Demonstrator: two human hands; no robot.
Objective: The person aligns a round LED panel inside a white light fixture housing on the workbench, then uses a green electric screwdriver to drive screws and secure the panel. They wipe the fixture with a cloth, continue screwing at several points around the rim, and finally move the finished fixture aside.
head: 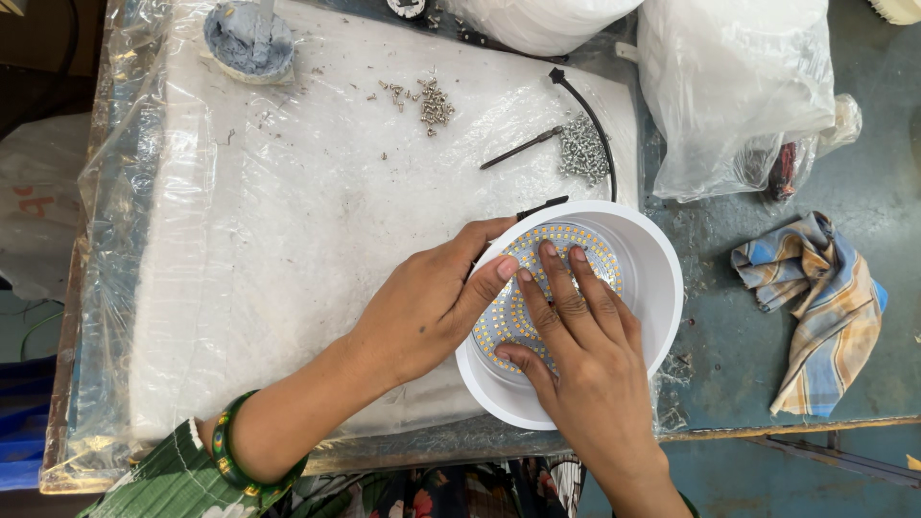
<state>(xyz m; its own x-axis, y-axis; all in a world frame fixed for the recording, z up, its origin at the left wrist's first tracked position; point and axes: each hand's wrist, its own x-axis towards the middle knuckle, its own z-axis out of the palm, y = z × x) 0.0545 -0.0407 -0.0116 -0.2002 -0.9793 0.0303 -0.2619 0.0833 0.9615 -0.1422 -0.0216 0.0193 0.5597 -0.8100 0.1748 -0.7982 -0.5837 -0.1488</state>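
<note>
Downlight housing (pixel 645 288), white, round: sits at near edge of the white padded sheet (pixel 288 240) on the bench (pixel 748 336), both hands on it.

Left hand (pixel 422 307) flat vs. housing's left rim, fingers extended, gripping nothing, apparently steadying it. Right hand (pixel 585 374) inside housing, fingers (pixel 566 288) spread, pressing the yellow-dotted LED disc (pixel 508 321) down, likely to seat it. Behind housing: black cable (pixel 590 115), thin rod tool (pixel 518 149), two screw piles (pixel 583 149). Right of housing: plastic bag (pixel 729 86), checked cloth (pixel 815 297). No obstruction on the housing.
</note>
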